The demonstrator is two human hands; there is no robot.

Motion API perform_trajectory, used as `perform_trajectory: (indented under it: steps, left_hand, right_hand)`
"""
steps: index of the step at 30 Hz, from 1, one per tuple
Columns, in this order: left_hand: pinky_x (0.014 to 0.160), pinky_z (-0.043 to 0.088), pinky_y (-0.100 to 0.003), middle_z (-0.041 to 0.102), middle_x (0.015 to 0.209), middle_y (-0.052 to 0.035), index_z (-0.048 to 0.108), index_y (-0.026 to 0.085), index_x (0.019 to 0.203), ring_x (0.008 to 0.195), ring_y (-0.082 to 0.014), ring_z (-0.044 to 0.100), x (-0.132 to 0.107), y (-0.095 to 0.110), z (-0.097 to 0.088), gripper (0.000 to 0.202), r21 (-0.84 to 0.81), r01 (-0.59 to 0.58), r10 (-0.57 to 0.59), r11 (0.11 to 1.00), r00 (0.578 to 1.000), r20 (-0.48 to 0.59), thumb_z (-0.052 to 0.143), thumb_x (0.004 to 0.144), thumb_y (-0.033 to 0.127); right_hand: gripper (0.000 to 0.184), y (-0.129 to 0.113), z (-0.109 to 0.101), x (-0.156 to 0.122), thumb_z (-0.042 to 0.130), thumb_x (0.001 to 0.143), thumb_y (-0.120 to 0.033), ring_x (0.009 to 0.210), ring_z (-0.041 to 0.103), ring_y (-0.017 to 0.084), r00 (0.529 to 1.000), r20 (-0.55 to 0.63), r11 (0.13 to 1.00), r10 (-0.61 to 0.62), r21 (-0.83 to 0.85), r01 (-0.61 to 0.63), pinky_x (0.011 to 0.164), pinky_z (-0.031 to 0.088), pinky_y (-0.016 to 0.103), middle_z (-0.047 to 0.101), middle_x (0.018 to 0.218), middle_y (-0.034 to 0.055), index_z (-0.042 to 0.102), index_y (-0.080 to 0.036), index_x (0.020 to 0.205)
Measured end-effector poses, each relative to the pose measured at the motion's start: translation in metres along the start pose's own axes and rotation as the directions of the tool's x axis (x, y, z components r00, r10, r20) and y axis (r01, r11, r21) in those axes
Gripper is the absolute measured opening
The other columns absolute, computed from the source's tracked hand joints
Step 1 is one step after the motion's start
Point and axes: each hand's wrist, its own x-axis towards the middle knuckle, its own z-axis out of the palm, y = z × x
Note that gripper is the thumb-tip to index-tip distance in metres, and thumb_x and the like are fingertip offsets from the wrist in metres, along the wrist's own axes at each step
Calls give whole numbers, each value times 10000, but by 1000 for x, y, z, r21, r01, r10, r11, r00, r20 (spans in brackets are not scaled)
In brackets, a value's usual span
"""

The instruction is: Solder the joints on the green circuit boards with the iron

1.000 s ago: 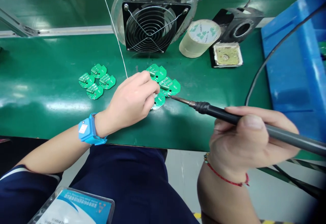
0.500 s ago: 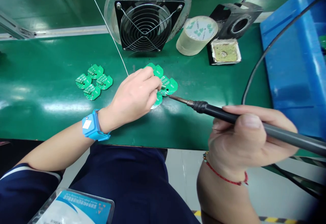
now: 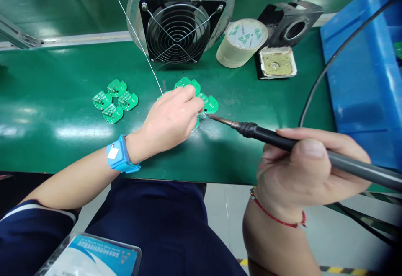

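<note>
My left hand [image 3: 171,121] rests on a cluster of small green circuit boards [image 3: 210,104] on the green bench, fingers pinched on a thin solder wire [image 3: 138,41] that runs up and to the left. A blue wrist strap [image 3: 121,155] sits on that wrist. My right hand [image 3: 307,171] is closed round the grey handle of a soldering iron [image 3: 270,135]. The iron's tip touches the edge of the boards right beside my left fingertips.
A second group of green boards [image 3: 114,100] lies to the left. Behind stand a fume fan [image 3: 177,27], a tape roll [image 3: 241,41], a black iron stand [image 3: 290,20] with a sponge tray [image 3: 277,63], and a blue bin [image 3: 367,79] at right.
My left hand has slid slightly right over the boards, covering more of them. The iron tip stays at the same board edge.
</note>
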Motion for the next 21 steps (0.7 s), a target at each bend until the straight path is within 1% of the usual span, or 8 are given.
perform_trajectory:
  steps: [4,11,17,21]
  left_hand:
    - [696,470,-349,603,854,-89,650,141,843,792,-221,572,3,-1,1,283,35,-4,4,999,1000,7,389,950,117]
    - [704,472,-353,616,899,-91,653,137,878,820,-227,589,8,3,0,243,62,-8,2,998,995,96,421,945,112]
    - [716,478,-351,613,899,-85,643,141,856,829,-221,589,7,0,-3,233,67,-8,4,998,998,62,427,941,121]
    - [713,480,-356,617,894,-87,648,139,859,818,-225,591,7,1,-2,245,74,-10,4,997,997,79,420,947,126]
  right_hand:
    - [177,1,2,2,685,791,-373,366,496,90,1000,17,1000,-11,-1,11,342,322,250,561,486,-57,757,-213,767]
    - [163,1,2,3,684,794,-366,360,483,85,999,33,1000,-9,1,9,337,307,253,576,493,-62,757,-222,769]
    - [169,2,2,3,680,794,-362,375,503,86,1000,19,1000,-17,11,16,346,313,254,587,501,-60,755,-213,765]
    - [148,2,2,3,683,794,-345,371,494,83,999,44,1000,-7,26,6,343,319,257,601,510,-64,753,-217,771]
